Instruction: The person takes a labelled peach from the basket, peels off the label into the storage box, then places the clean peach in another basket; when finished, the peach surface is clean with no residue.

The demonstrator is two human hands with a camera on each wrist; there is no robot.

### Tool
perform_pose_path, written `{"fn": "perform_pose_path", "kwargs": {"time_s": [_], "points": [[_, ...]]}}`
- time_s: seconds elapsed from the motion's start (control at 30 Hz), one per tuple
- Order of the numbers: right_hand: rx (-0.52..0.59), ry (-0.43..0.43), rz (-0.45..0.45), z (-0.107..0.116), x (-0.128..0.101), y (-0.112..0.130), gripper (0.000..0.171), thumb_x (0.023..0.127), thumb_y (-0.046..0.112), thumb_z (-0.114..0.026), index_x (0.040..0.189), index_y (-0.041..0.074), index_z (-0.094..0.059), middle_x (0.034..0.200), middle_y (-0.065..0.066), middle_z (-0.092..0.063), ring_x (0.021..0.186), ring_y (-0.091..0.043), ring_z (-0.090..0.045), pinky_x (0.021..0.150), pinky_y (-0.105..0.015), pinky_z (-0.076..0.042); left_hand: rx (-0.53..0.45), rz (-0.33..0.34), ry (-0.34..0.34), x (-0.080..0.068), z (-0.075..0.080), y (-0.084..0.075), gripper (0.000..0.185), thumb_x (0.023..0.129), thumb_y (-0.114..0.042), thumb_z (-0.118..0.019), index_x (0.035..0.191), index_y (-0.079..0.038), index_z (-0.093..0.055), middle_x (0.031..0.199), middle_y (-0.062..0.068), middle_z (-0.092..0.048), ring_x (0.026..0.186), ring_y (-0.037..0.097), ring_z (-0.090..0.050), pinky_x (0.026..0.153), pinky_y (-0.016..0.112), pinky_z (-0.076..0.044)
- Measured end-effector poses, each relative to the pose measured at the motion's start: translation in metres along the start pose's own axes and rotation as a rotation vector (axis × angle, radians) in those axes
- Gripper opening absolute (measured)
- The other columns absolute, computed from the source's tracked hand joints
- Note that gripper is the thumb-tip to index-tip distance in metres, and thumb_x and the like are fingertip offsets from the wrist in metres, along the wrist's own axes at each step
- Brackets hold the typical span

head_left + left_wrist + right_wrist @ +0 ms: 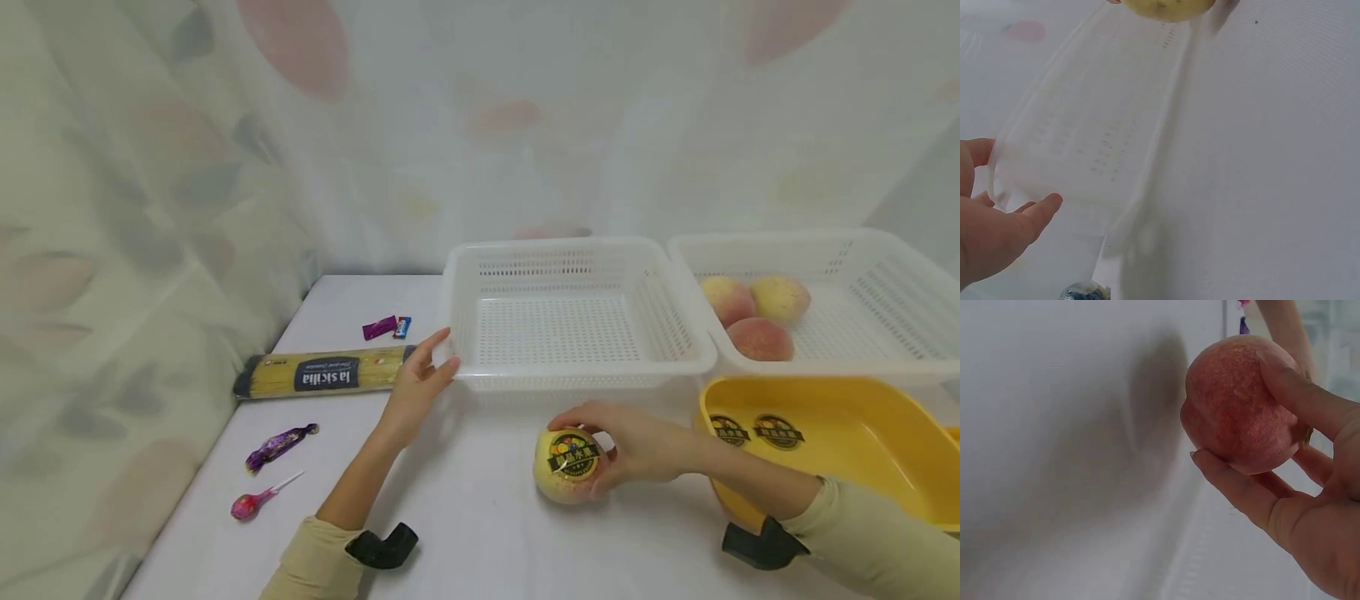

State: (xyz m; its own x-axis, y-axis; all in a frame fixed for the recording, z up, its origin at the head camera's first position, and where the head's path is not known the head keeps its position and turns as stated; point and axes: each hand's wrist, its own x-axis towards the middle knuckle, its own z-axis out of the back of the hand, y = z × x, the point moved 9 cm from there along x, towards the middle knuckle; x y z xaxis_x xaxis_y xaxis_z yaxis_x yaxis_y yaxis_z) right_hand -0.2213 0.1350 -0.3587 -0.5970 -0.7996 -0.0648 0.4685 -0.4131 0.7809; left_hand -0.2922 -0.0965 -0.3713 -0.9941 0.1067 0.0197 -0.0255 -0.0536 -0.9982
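My right hand (637, 442) grips a yellow-and-red peach (557, 479) above the white tabletop, in front of the middle white basket (570, 371). A round black-and-gold fruit sticker faces up on that peach. The right wrist view shows the red side of the peach (1235, 406) between thumb and fingers. Beside the front left corner of the middle basket is my left hand (416, 392). Its fingers are spread, with thumb and fingers around the corner in the left wrist view; firm contact is hard to tell. Three peaches (761, 339) lie in the right white basket (885, 237).
A yellow tub (862, 400) with fruit stickers inside stands at the right. On the left lie a spaghetti pack (277, 377), a purple wrapped candy (277, 448), a lollipop (251, 504) and two small wrapped sweets (380, 327). Patterned curtains (150, 250) border the table.
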Motion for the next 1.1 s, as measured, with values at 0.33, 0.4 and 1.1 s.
{"fn": "perform_pose_path", "kwargs": {"time_s": [0.33,0.4,1.1], "points": [[-0.043,0.014,0.011,-0.004,0.003,-0.007,0.075,0.070,0.017,-0.085,0.135,0.011,-0.047,0.129,0.001,-0.051,0.116,-0.023,-0.051,0.092,-0.031,-0.048,0.109,-0.037,-0.063,0.001,0.012,-0.011,0.059,0.095,-0.020,-0.061,0.148,-0.019,-0.034,0.154,0.006,-0.024,0.130,0.027,-0.040,0.104,0.043,-0.039],[-0.049,0.016,0.016,-0.005,0.004,-0.007,0.076,0.070,0.018,-0.085,0.135,0.011,-0.047,0.129,0.002,-0.051,0.116,-0.019,-0.050,0.094,-0.033,-0.047,0.127,-0.077,-0.117,-0.001,0.020,-0.020,0.059,0.094,-0.020,-0.062,0.147,-0.019,-0.035,0.152,0.003,-0.028,0.132,0.024,-0.038,0.103,0.043,-0.040],[0.016,-0.008,0.005,-0.009,-0.001,-0.011,0.073,0.074,0.021,-0.084,0.137,0.015,-0.047,0.131,0.001,-0.049,0.115,-0.020,-0.048,0.087,-0.028,-0.051,0.330,-0.309,0.528,-0.066,-0.104,-0.039,0.079,0.076,-0.018,-0.082,0.144,-0.014,-0.040,0.143,0.000,-0.038,0.130,0.022,-0.039,0.101,0.031,-0.041]]}}
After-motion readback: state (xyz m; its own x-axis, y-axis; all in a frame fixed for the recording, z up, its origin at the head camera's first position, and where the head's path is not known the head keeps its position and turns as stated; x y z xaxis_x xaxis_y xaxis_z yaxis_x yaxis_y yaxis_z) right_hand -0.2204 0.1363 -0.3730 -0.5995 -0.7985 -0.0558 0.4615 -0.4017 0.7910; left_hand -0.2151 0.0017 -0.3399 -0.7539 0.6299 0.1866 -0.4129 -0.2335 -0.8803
